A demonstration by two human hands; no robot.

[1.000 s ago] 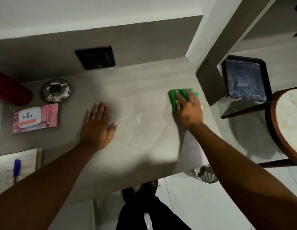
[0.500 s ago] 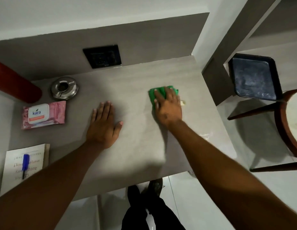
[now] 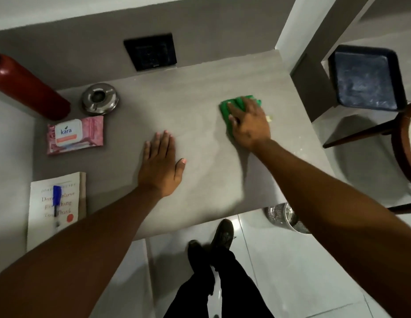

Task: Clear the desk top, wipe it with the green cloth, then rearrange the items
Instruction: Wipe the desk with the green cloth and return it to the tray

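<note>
- Right hand (image 3: 250,125) presses flat, fingers straight, on the green cloth (image 3: 229,106) at the far right of the table (image 3: 200,92)
- Left hand (image 3: 161,164) rests flat, fingers straight and together, mid-table
- Wipes pack (image 3: 75,135), ashtray (image 3: 99,99), red bottle (image 3: 28,88), and book (image 3: 55,207) with a blue pen (image 3: 56,198) lie at the left

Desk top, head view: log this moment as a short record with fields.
desk: grey, partly cleared
right hand: flat on the green cloth, pressing it to the desk
left hand: flat on the bare desk, fingers straight
left side items: red bottle, metal ashtray, pink wipes pack, book with a blue pen on it
</note>
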